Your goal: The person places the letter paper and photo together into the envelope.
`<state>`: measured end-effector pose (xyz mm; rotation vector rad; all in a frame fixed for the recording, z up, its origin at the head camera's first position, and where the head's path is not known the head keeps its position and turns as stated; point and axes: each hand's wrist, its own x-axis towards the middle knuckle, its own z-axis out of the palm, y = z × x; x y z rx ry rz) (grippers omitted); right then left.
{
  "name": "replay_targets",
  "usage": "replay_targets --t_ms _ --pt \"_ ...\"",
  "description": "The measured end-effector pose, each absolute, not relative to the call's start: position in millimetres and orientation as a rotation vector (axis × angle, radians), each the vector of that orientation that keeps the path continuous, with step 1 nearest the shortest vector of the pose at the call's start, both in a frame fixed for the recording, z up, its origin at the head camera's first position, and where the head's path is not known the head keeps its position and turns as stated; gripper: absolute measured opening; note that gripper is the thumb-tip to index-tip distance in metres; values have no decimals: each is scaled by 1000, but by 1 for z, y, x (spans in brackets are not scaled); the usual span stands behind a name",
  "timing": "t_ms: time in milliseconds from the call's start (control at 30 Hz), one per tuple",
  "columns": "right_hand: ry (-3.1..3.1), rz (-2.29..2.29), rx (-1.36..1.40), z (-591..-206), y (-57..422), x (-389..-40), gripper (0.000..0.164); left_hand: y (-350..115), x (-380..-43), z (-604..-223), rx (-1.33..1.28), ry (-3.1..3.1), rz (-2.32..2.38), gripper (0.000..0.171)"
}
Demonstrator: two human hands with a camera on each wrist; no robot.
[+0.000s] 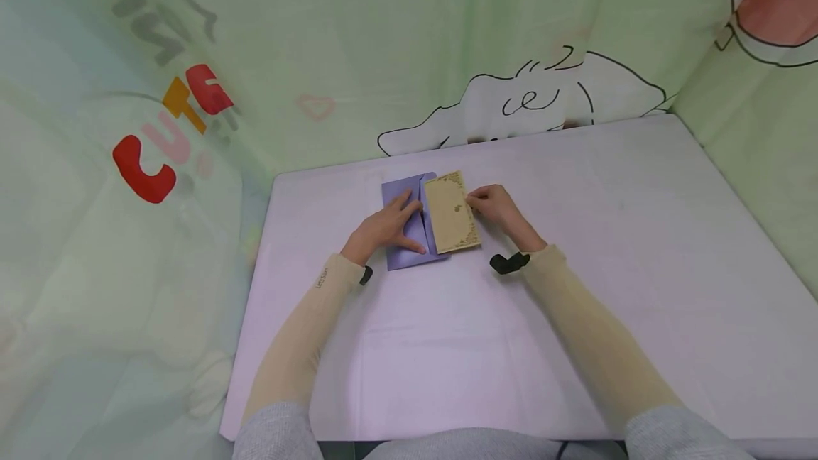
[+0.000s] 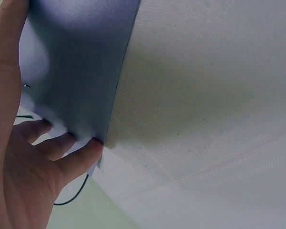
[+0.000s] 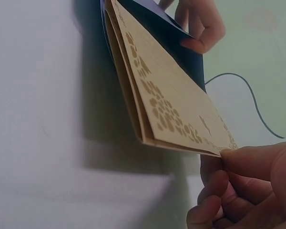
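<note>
A purple envelope (image 1: 405, 259) lies on the table, its opening facing right. My left hand (image 1: 380, 228) rests across it with fingers and thumb spread; the left wrist view shows the fingertips on the envelope's surface (image 2: 81, 76). Partly out of the opening is a cream folded card (image 1: 449, 215) with brown ornamental corners and a small mark in the middle. Its right edge is pinched between thumb and forefinger of my right hand (image 1: 498, 208). In the right wrist view the card (image 3: 157, 81) stands tilted, its layers slightly apart at the fold, while its far end is hidden by the envelope.
A white cloth covers the table (image 1: 447, 360). Behind it and along the left hangs a pale green printed curtain (image 1: 358, 41) with cartoon drawings and coloured letters. Black straps (image 1: 509, 263) circle both wrists over beige sleeves (image 1: 588, 325).
</note>
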<state>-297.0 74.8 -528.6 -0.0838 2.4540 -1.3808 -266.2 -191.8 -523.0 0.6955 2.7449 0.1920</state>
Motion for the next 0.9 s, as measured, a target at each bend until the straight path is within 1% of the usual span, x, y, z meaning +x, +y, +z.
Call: replay_targets --t_ms 233,500,900 --pt "2458 -1357 -84 -529 66 -297 36 -192 -267 -524 691 2745 197 95" --pt "2492 -1327 -162 -529 55 -296 35 -193 -266 -523 677 2740 151 105" --pt "2550 -1272 -225 -532 35 -289 31 -192 -265 -521 667 2730 187 106"
